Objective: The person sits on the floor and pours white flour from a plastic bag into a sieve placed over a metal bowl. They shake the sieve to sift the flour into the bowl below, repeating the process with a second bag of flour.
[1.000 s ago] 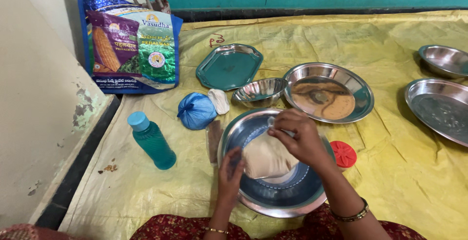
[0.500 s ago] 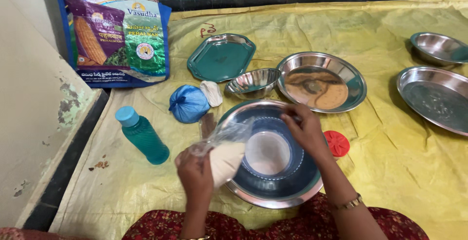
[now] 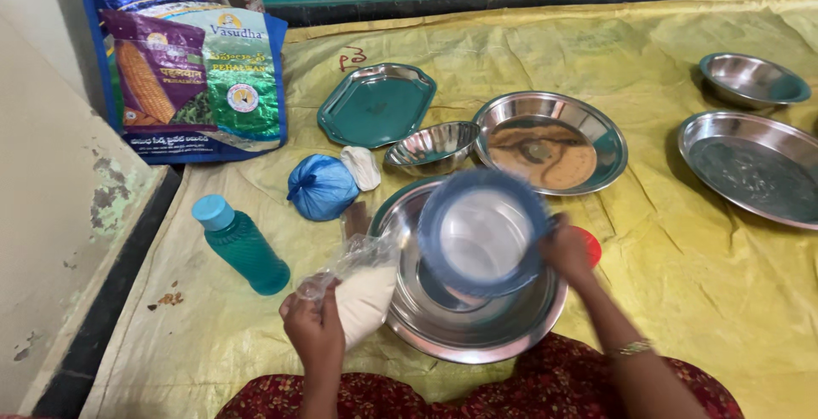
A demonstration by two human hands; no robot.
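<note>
Steel dishes lie on a yellow sheet [image 3: 682, 283], seen from the head camera: one big bowl [image 3: 477, 334] before the person, one small bowl [image 3: 430, 146], one plate of brown powder [image 3: 550, 142], two more dishes at right, and one green tray [image 3: 375, 106]. The right hand [image 3: 567, 253] grips a blue-rimmed sieve [image 3: 481, 233], tilted above the big bowl, while the left hand [image 3: 315, 330] is closed round a clear bag of white flour [image 3: 362, 295] beside the bowl's left rim. One teal bottle [image 3: 241, 244], one tied blue bag [image 3: 319, 187] and one printed sack [image 3: 192, 78] sit at left.
</note>
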